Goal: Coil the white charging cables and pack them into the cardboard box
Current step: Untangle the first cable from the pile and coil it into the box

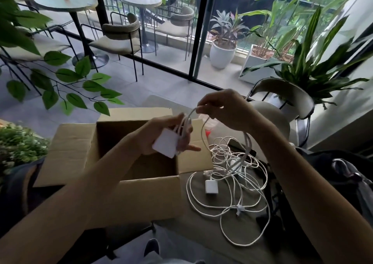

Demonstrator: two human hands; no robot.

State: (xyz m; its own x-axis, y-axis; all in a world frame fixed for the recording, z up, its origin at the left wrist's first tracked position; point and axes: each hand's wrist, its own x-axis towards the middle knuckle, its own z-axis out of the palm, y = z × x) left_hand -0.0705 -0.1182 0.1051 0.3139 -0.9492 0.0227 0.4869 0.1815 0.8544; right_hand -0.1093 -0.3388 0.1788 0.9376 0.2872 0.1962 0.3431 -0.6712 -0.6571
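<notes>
One cable (pixel 202 131) in work above the box (pixel 145 195) | left hand (pixel 171 134) curls fingers round charger (pixel 164 145) and loops | right hand (pixel 220 108) pinches the strand, just above box | loose cables (pixel 240 208) tangled right of box | best: even loops, gentle slack

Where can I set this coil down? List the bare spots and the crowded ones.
Bare: the floor of the open brown cardboard box, and the dark table strip between the box's front corner and the nearest cable loop. Crowded: right of the box, where tangled white charging cables and a white plug block sprawl.
</notes>
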